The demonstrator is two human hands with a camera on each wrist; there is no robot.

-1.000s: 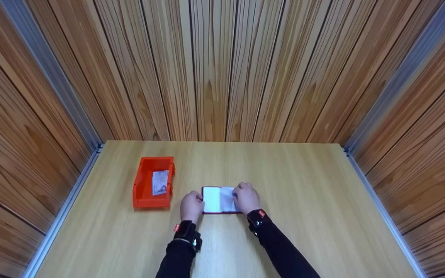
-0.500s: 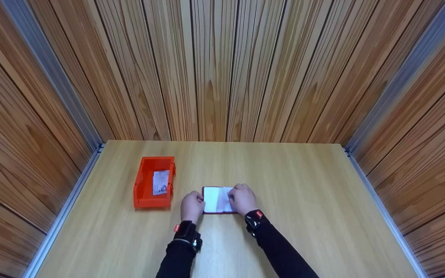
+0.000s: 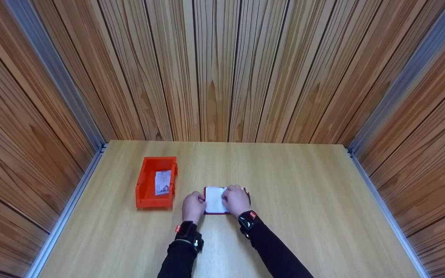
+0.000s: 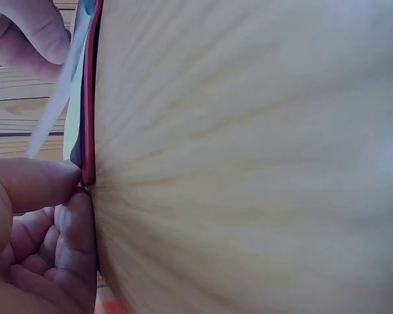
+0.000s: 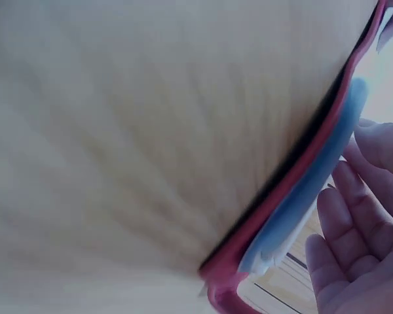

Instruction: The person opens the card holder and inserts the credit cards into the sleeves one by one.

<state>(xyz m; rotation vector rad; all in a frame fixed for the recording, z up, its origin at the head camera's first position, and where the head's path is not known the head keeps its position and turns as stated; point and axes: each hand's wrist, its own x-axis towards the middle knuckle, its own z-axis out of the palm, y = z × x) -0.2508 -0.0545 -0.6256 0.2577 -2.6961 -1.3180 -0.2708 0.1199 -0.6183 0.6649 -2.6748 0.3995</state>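
A small red-covered card holder (image 3: 214,204) lies spread on the table, its pale left side showing. At its left edge, my left hand (image 3: 193,206) pinches the red cover between thumb and finger, as the left wrist view shows close up. My right hand (image 3: 236,200) is over the middle and right part, hiding much of it, and holds a translucent page (image 4: 54,108) that stands raised and slanted in the left wrist view. In the right wrist view, bluish leaves (image 5: 308,190) lie along the red cover, with a curved red strap (image 5: 226,294) at its end.
A red-orange open bin (image 3: 155,202) stands left of my left hand, with a whitish printed card or paper (image 3: 162,182) inside. Wood-plank walls (image 3: 214,69) enclose the table (image 3: 303,185) at the back and sides, with metal rails at the corners.
My right hand has moved left across the card holder, carrying the translucent page; a dark strap end now shows beyond its right side. My left hand stays at the left edge.
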